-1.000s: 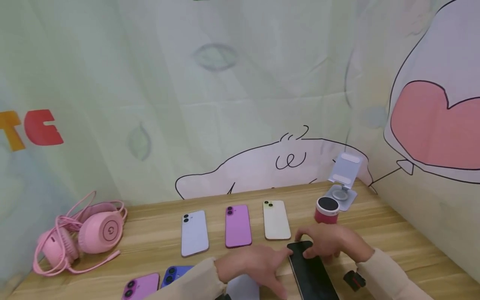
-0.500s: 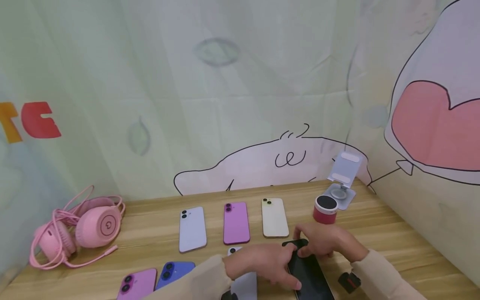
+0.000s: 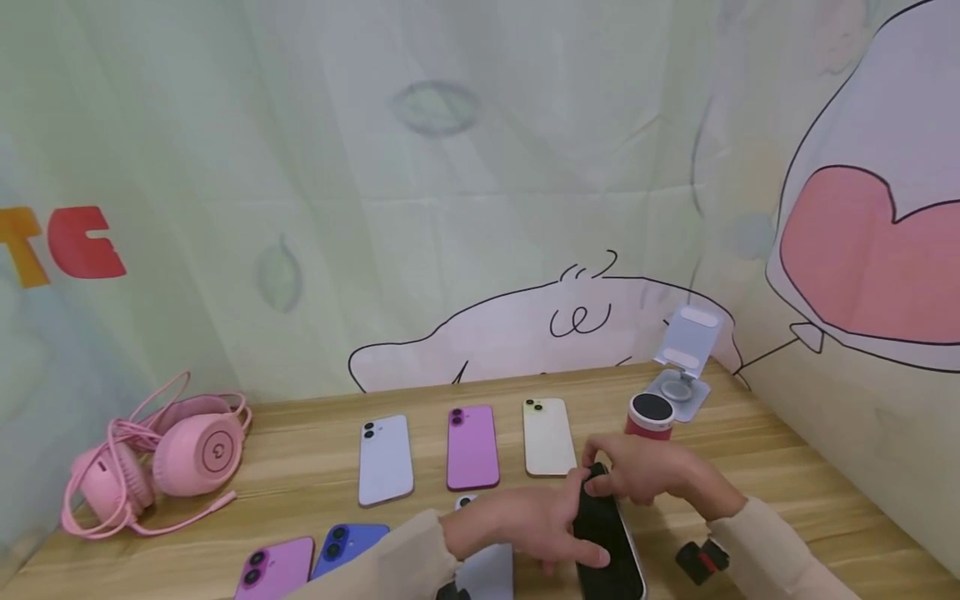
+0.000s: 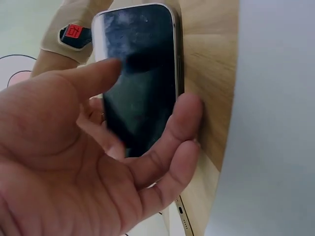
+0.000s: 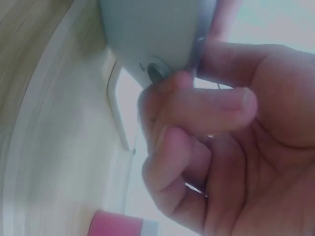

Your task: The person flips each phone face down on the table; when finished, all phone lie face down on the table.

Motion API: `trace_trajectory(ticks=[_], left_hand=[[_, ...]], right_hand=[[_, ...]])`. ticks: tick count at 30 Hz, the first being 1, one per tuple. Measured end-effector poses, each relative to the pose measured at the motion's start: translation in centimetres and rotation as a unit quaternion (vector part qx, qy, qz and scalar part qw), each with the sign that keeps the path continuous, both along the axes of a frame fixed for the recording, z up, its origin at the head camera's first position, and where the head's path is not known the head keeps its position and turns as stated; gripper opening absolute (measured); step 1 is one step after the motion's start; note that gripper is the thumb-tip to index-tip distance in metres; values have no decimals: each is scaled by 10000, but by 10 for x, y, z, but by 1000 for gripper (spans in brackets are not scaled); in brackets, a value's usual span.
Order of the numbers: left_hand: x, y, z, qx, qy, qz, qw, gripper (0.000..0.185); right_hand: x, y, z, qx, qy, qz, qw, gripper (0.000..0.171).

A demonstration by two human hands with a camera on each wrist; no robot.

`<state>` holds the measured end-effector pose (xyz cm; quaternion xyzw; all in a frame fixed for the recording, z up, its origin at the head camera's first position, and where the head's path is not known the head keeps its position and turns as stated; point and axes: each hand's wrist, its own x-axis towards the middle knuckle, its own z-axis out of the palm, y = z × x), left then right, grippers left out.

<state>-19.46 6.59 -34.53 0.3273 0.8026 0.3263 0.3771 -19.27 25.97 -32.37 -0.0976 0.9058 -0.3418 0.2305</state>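
Observation:
A phone with a black screen [image 3: 609, 533] is tipped up on its long edge near the table's front right. My left hand [image 3: 540, 523] grips it by the sides, thumb on one edge and fingers [image 4: 183, 118] curled over the other; the dark screen [image 4: 140, 83] faces that palm. At the far end my right hand [image 3: 637, 471] pinches the top of the phone. The right wrist view shows the pale back of the phone [image 5: 152, 34] and a camera lens beside my right hand's fingers [image 5: 211, 105].
On the wooden table [image 3: 787, 467] a lilac phone [image 3: 385, 460], a magenta phone [image 3: 472, 447] and a cream phone [image 3: 547, 437] lie in a row. Nearer me lie another magenta phone [image 3: 276, 568], a blue phone [image 3: 347, 543] and a white phone [image 3: 487, 573]. Pink headphones [image 3: 172, 458] sit left; a red can [image 3: 649, 417] and a phone stand [image 3: 686, 358] sit back right.
The black-screened phone lay flat on the table; now it is raised onto its edge. My left hand has moved right and closed round its sides, while the right hand stays at its top.

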Motion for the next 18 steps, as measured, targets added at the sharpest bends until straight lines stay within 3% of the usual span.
trace_trajectory(ticks=[6,12,18], left_hand=[[2,-2,-2,533,-82,313,9981,76],[6,-7,-1,731,-134,839,9937,92],[6,-9,0,1567,-622,1323,9768,85]], right_hand=[[1,-5,3,-323,364,6,9988,10],[-1,-10,2,-761,494,100,9958,29],[-1,-13,3,-1163,351,293,9922,46]])
